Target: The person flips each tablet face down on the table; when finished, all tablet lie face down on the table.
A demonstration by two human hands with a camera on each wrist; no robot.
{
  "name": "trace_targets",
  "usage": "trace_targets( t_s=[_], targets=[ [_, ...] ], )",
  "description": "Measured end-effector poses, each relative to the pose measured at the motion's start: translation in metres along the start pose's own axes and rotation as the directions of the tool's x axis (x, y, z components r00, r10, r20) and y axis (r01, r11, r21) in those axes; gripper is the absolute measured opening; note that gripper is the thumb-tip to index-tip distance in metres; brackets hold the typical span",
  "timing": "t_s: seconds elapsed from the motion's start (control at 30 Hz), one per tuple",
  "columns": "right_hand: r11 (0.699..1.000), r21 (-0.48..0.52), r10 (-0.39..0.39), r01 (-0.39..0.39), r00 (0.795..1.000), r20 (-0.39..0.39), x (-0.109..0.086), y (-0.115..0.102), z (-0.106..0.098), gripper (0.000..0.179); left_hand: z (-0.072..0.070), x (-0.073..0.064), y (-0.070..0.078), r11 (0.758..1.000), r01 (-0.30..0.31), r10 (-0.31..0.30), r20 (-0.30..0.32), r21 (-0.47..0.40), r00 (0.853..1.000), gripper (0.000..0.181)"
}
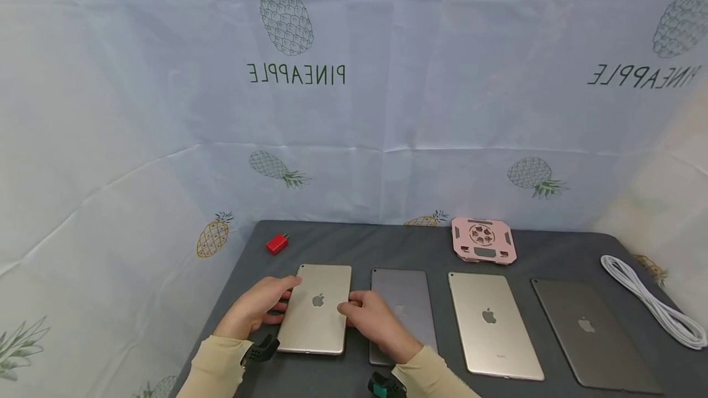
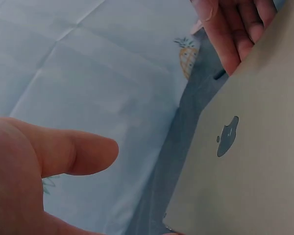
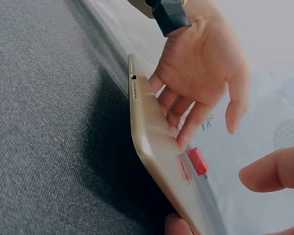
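A gold tablet (image 1: 315, 324), back side up with an apple logo, is between my two hands at the left of the table. In the right wrist view it stands tilted, with a dark shadow on the cloth beneath. My left hand (image 1: 255, 304) touches its left side with extended fingers; the thumb (image 2: 83, 149) stands apart from the tablet. At the opposite side is my right hand (image 1: 378, 322), a fingertip (image 3: 178, 225) at the tablet's edge and its thumb (image 3: 272, 171) raised clear. Beneath my right hand lies a grey tablet (image 1: 406, 287), partly covered.
Right of my hands lie another gold tablet (image 1: 495, 336) and a dark grey tablet (image 1: 594, 343). A pink stand-like plate (image 1: 483, 240) and a red charger plug (image 1: 277, 244) are farther back. A coiled white cable (image 1: 652, 303) rests near the right edge. Pineapple-print curtain (image 1: 387, 109) hangs behind the table.
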State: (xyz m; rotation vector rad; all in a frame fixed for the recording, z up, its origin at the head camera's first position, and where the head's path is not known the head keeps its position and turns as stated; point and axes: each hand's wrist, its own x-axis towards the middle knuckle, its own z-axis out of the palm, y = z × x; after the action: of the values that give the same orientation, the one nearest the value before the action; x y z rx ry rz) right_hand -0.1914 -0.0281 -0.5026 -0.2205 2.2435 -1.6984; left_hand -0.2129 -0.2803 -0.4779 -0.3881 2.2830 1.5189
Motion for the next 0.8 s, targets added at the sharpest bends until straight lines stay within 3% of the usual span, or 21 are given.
trace_targets(
  t_s=[0.23,0.43,0.8],
  targets=[
    [1.0,-0.009,0.018,-0.018,1.0,0.004,0.001,0.001,0.0,0.055,-0.003,0.0,0.0,1.0,-0.002,0.002,0.016,-0.002,1.0,0.074],
    [0.998,0.04,0.05,-0.051,0.999,0.009,-0.001,-0.005,-0.001,0.06,-0.008,-0.004,0.005,1.0,-0.021,0.021,0.05,-0.019,0.999,0.071],
    [0.999,0.012,0.045,-0.045,0.998,0.054,-0.011,-0.019,-0.003,0.052,-0.009,-0.011,0.01,0.999,-0.03,0.029,0.035,0.027,0.999,0.079]
  ],
)
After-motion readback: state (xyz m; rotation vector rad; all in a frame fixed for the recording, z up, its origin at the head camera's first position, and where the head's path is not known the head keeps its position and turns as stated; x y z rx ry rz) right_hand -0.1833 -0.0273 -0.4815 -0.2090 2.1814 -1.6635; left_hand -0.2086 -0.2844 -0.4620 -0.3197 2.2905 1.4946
